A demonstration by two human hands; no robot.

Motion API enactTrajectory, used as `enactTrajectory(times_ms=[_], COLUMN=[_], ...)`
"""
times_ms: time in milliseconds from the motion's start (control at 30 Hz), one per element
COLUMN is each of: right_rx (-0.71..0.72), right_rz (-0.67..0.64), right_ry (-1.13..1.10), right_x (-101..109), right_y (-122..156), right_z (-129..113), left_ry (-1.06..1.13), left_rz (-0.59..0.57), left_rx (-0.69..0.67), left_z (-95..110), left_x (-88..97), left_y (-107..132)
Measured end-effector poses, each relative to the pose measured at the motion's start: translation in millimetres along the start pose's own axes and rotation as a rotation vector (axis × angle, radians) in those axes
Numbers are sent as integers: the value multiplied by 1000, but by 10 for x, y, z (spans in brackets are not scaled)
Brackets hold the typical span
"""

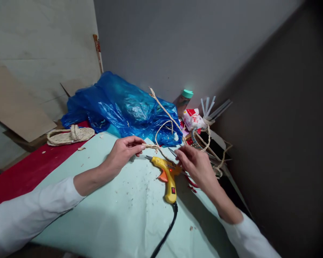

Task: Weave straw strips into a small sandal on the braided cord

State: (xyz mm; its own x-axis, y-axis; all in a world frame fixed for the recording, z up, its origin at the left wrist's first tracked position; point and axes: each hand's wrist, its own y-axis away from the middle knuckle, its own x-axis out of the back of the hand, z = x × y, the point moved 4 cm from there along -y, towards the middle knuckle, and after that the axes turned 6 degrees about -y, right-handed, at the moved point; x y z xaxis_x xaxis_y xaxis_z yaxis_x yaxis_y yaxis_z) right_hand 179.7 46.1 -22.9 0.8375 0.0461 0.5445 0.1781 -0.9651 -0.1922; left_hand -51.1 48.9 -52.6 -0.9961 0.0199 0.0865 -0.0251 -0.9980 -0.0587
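Between the thumb and fingers of my left hand [126, 150] is pinched the end of a braided straw cord [163, 104]. The cord loops up and to the right, past the fingers of my right hand [195, 159]. My right hand is closed, and a thin pointed metal tool [172, 152] sticks out from its fingertips toward the left; its kind cannot be made out. Just below both hands lies a yellow glue gun [165, 166] with an orange trigger, nozzle toward my left hand and a small red light lit. A red handle [191, 181] shows partly beneath my right hand.
A woven straw slipper [71, 136] sits at the left on red cloth [18, 175]. Behind my hands is a blue plastic bag [123, 104]. Clear glue sticks [208, 105], a tissue pack [192, 118] and a green-lidded jar [187, 95] stand back right. The black cable [168, 231] runs toward me.
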Motion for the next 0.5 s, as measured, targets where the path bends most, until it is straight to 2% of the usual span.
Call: enactTrajectory(times_ms=[33, 100, 167, 300, 400, 500], right_rx=[-9, -72, -119, -68, -105, -183], right_rz=[-13, -93, -128, -106, -159, -138], right_ry=[205, 397, 434, 595, 552, 284], right_x=[-8, -98, -226, -414, -429, -359], right_y=[155, 410, 572, 656, 655, 690], right_z=[-2, 32, 64, 27, 20, 57], left_ry=[-1, -1, -7, -25, -40, -63], left_rz=[9, 30, 41, 69, 100, 126], left_rx=[-7, -37, -76, -118, -142, -191], left_z=[4, 28, 74, 199, 286, 335], left_x=[-3, -13, -31, -34, 25, 131], left_y=[3, 10, 24, 75, 127, 160])
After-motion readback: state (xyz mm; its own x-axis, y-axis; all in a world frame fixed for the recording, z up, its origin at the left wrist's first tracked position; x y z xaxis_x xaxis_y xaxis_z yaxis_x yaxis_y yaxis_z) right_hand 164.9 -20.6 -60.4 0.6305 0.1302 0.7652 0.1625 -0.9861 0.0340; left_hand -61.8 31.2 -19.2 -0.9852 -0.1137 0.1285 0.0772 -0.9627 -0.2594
